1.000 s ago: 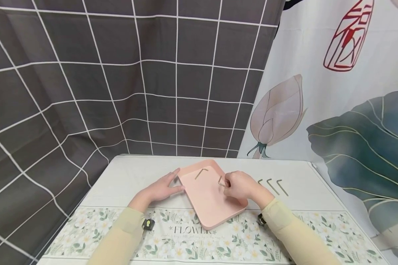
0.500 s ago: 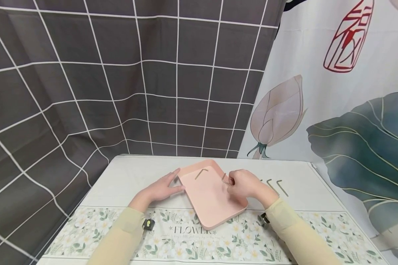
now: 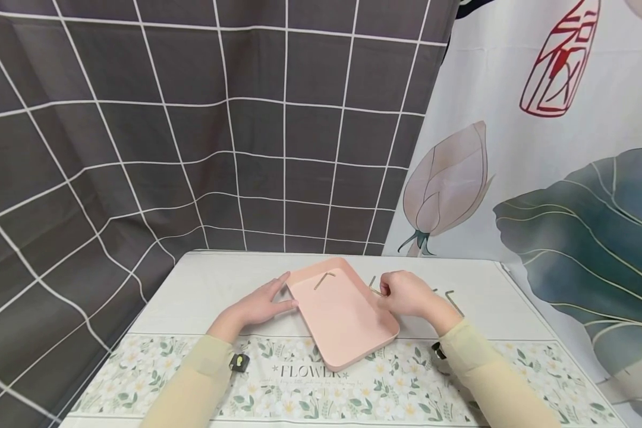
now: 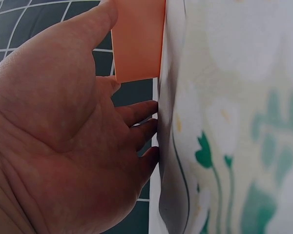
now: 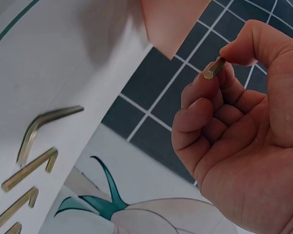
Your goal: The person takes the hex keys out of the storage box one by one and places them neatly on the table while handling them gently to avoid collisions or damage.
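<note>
Pink tray (image 3: pixel 345 318) is touched, presumably for steadiness, by the left hand (image 3: pixel 258 304), fingers extended; near the tray's right rim, a hex key (image 5: pixel 215 68) is pinched by the right hand (image 3: pixel 408 294), bend free.

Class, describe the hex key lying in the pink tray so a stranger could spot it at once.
Start from the white table, where a pink rectangular tray lies beside the left hand. Near the tray's far end lies a brass-coloured, L-shaped hex key. It alone lies inside the tray: the right hand pinches another key, and the remaining keys lie on the table to the tray's right.
</note>
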Demonstrator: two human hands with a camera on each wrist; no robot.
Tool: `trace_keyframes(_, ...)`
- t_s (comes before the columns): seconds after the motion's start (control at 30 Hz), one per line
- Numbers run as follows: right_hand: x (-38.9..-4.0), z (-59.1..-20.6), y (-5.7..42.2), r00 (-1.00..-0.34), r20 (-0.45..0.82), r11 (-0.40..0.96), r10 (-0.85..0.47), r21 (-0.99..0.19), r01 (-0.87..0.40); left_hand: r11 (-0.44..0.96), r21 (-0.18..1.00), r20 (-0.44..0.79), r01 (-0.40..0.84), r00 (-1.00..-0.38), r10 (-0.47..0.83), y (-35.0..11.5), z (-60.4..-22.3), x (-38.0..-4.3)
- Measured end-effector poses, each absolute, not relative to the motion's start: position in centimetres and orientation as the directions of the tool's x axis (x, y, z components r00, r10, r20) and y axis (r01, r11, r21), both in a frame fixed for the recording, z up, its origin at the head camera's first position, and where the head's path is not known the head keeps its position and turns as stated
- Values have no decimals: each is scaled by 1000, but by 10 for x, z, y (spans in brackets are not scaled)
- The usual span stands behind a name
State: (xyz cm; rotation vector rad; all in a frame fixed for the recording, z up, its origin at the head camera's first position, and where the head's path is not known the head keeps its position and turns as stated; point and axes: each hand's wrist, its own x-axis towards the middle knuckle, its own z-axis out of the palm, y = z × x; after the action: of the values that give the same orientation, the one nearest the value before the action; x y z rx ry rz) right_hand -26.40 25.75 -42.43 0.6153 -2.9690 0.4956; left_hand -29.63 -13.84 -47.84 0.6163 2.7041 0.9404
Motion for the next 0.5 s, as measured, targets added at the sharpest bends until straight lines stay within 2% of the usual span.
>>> trace_keyframes(0.5,-258,-423,287,-937,125,887,-326,-303,-349,707,634,-58,314,-892,449,-138,-479,-296)
